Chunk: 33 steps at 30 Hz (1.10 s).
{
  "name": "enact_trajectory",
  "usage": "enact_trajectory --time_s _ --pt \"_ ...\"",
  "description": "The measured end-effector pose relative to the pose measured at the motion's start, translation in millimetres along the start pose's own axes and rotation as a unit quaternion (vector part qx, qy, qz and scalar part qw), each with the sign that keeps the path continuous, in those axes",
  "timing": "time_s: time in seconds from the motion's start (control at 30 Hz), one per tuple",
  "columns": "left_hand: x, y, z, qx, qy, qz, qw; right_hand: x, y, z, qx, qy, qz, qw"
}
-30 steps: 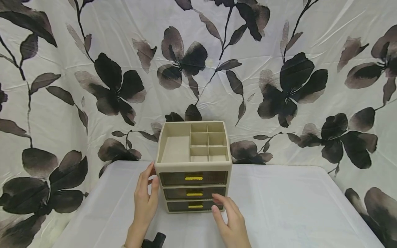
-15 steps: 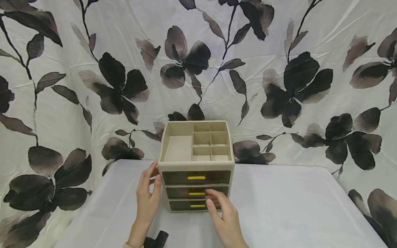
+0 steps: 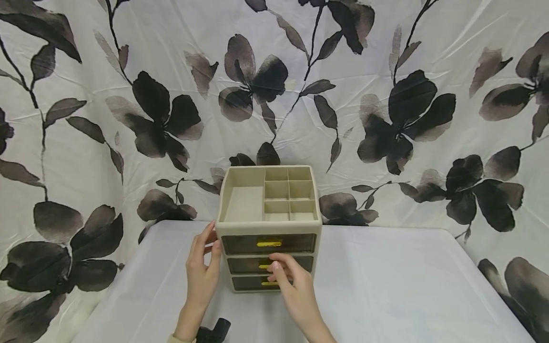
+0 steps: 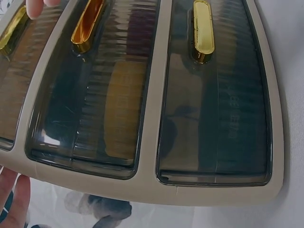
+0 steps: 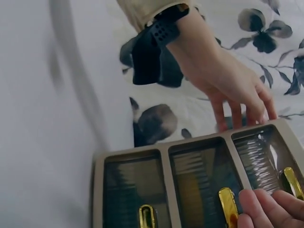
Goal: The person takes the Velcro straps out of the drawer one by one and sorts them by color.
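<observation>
A cream drawer organizer (image 3: 269, 228) stands on the white table, with three smoky see-through drawers and small gold pull handles. My left hand (image 3: 201, 269) rests at its left side, fingers extended along the wall by the top drawer. My right hand (image 3: 296, 288) is in front of the middle drawer (image 3: 244, 266), thumb and fingers loosely bent beside its handle (image 4: 88, 26). In the right wrist view, the fingertips (image 5: 249, 199) overlap the front between the top and middle handles. Something yellowish shows dimly through the middle drawer front.
The organizer's top has one large compartment (image 3: 242, 202) and several small ones (image 3: 289, 190). A white cloth covers the table (image 3: 386, 281), and a floral curtain (image 3: 334, 62) hangs close behind. A black wrist strap piece (image 3: 214, 329) sits by the left forearm.
My right hand has moved left across the drawer fronts, from the right end of the middle drawer to its handle. The left hand has stayed at the organizer's side.
</observation>
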<state>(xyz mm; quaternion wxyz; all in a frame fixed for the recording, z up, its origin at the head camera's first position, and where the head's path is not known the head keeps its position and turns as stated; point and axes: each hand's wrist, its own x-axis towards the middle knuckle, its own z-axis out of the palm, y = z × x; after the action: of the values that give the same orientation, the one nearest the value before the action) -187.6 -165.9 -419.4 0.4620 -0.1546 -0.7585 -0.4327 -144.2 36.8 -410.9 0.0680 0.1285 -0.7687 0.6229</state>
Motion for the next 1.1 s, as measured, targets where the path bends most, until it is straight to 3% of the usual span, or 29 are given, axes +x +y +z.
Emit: enact_trajectory --time_s 0.27,0.63,0.93,1.1 --pt "-0.1 -0.8 -1.3 -0.001 -0.001 0.004 1.0000 9.3 -3 1 0.020 -0.004 0.002 0.9998" --pt "-1.2 -2.5 -3.0 0.002 -0.007 -0.001 1.0000 17.9 -8 4 0.074 -0.022 0.040 0.9962" --pt "-2.1 -2.1 -3.7 0.000 -0.011 -0.002 0.9999 23.3 -14 2 0.142 -0.041 0.092 0.9847" --pt "-2.7 -2.3 -4.2 0.001 -0.014 -0.010 0.9998 25.4 -17 4 0.186 -0.028 0.127 0.9740"
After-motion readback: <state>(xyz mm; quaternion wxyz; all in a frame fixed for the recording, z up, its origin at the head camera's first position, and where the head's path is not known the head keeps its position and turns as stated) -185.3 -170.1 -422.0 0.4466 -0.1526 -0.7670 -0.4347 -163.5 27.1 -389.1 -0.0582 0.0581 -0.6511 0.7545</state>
